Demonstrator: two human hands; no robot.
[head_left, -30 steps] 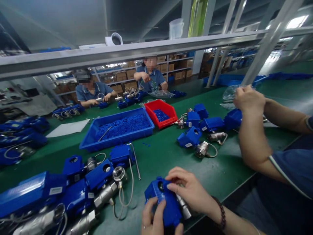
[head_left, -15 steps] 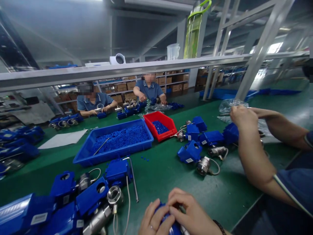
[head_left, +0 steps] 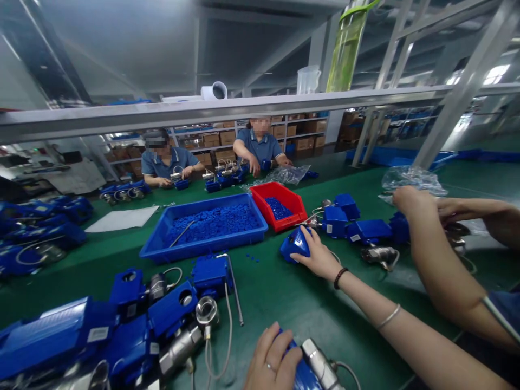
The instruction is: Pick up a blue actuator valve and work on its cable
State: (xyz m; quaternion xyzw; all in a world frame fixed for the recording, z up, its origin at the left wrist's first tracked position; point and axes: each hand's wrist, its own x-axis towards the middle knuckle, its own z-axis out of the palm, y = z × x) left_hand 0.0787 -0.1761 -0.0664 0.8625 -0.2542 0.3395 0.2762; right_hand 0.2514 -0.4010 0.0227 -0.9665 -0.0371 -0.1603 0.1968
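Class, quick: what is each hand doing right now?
Left hand: closed on the blue valve unit at the table's near edge.
Right hand: gripping another blue valve unit.

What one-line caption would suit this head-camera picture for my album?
Right hand reaches out to a blue valve actuator on the green table; left hand rests on another blue unit.

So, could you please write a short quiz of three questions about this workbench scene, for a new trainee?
1. True or false: the right hand rests on a blue valve unit far out on the green table.
2. What does the left hand hold? A) a blue unit with a metal fitting B) a plastic bag C) a white sheet
3. Fill in: the red bin stands beside the ____ blue tray.

Key: 1 true; 2 A; 3 large
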